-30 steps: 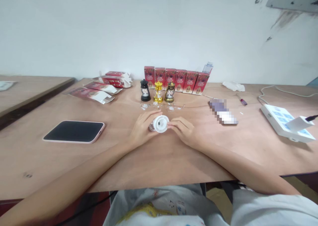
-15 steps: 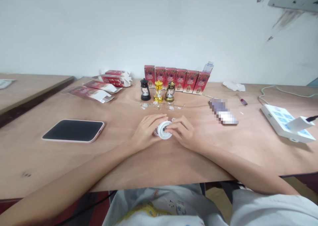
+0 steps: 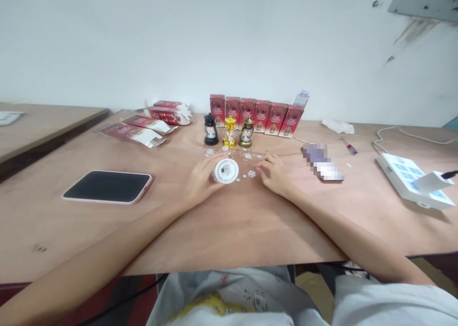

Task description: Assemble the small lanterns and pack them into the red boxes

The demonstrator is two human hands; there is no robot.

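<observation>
My left hand (image 3: 201,179) is wrapped round a white lantern (image 3: 226,171), whose round open base faces up toward me. A small dark part shows inside the base. Off to the right, my right hand (image 3: 274,174) is closed with thumb and fingertips pinched together near a small white piece (image 3: 252,174); whatever it may hold is too small to make out. Two small round discs (image 3: 241,178) lie on the table between the hands. Behind them stand a black lantern (image 3: 211,130), a gold one (image 3: 229,132) and a bronze one (image 3: 246,133).
Several red boxes (image 3: 262,116) stand in a row at the back. Flattened red cartons (image 3: 136,129) lie back left, a phone (image 3: 108,186) in front of them. At the right are a pixelated phone-like object (image 3: 322,163), a screwdriver (image 3: 349,147) and a power strip (image 3: 411,175).
My right hand has left the lantern's base and moved right. My left hand has shifted the lantern slightly left and up. The small discs between the hands are now visible.
</observation>
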